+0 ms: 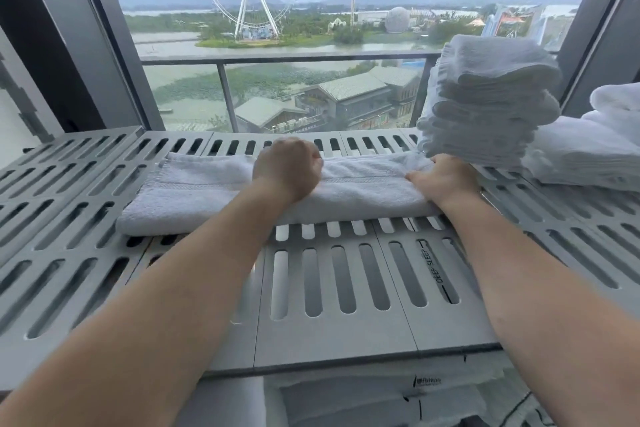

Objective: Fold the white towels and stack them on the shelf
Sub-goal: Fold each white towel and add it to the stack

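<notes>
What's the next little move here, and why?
Probably fold the long white terry towel in half, right end over left: it lies stretched along the grey slotted shelf, left hand resting on its middle, right hand holding its right end.

lettering [434, 265] reading "deep sleep", in dark capitals, stands on the near right panel of the grey slotted shelf [332, 340], running lengthwise between two slots. a second small dark printed mark [427, 381] stands on the white material [346, 392] below the shelf's front edge, too blurred to read with confidence.
</notes>
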The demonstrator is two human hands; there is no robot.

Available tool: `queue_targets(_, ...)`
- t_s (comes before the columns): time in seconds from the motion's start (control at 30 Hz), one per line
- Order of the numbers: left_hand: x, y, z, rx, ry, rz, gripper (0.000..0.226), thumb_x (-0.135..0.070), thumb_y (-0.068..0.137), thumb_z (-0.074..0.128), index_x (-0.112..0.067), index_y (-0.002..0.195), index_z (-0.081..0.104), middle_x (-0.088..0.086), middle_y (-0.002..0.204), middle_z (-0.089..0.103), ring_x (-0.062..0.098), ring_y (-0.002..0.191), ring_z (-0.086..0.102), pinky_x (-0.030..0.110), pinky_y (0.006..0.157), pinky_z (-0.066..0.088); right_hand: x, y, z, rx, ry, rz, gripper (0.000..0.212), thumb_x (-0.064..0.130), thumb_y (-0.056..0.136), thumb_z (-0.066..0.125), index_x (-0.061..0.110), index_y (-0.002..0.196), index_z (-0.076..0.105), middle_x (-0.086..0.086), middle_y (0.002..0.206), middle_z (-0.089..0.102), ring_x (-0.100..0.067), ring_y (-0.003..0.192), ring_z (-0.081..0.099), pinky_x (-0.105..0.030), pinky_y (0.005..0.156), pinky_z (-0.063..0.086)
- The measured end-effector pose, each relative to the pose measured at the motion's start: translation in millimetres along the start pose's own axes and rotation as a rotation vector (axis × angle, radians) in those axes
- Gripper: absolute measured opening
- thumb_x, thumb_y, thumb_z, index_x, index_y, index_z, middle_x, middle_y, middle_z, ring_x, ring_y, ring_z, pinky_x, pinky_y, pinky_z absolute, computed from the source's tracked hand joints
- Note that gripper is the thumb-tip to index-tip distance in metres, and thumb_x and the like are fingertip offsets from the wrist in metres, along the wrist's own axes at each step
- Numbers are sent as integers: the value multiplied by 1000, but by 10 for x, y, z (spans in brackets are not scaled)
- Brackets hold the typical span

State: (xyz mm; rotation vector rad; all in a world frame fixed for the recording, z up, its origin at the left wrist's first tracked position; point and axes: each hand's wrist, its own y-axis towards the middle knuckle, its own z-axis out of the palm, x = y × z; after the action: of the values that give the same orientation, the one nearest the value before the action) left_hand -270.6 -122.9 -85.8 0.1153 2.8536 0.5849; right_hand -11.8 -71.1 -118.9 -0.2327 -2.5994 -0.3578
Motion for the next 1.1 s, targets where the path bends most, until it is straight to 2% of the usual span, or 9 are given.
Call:
queue_targets(0.1,-334,-30,100,184,59,-6,46,-51,101,39,-21,126,64,9,130,60,28,120,54,45,97,43,7,31,-20,26,-26,5,46,47,81,73,4,96,68,-17,108,70,-34,101,64,-30,73,40)
queue_targets(0.2,-480,-61,256,402,132,-100,66,-66,97,23,-32,153,36,11,161,33,32,147,30,54,118,23,-36,133,-109,92,19,23,38,42,73,79,12,69,56,-11,93,69,-29,82,59,-29,68,38)
queue_targets(0.33,-473,-95,380,480,142,-156,72,-73,95,12,-42,159,4,4,170,-3,30,156,-4,54,123,-6,-15,288,-208,252,-3,37,46,46,71,84,11,82,55,-7,93,60,-26,85,56,-29,71,40)
queue_targets(0.53,-467,-124,415,443,154,-172,73,-74,93,10,-43,158,4,2,170,-3,27,156,-3,54,123,-5,-91,329,-174,272,148,25,35,35,71,82,13,74,56,-8,87,65,-27,80,60,-28,60,38)
queue_targets(0.6,-463,-140,434,420,159,-169,72,-74,93,10,-43,158,5,1,170,-2,26,156,-2,54,124,-4,-101,307,-165,251,166,14,30,35,77,72,8,81,59,-9,88,68,-26,77,59,-27,53,33)
queue_targets(0.73,-461,-152,447,396,170,-171,72,-74,93,10,-43,158,6,0,170,0,24,156,-1,52,124,-4,-21,269,-168,234,253,-51,34,34,87,54,5,100,65,-11,99,69,-28,85,62,-28,63,40)
queue_targets(0.83,-473,-152,433,391,182,-178,72,-74,93,11,-43,158,7,-1,170,1,22,156,0,51,125,-3,38,290,-230,245,398,-42,35,34,82,55,10,107,64,-5,92,64,-21,78,59,-29,60,40)
queue_targets(0.97,-512,-177,414,386,214,-186,71,-73,95,12,-43,159,7,-1,170,3,22,156,2,49,125,-1,28,283,-280,325,535,37,57,42,78,71,11,124,60,-7,116,65,-27,100,65,-36,91,53)
queue_targets(1.1,-592,-226,395,322,255,-224,67,-67,99,15,-38,159,18,5,169,14,26,155,12,50,125,4,49,247,-277,344,817,155,30,26,74,82,11,94,66,-13,103,72,-28,88,71,-41,82,60)
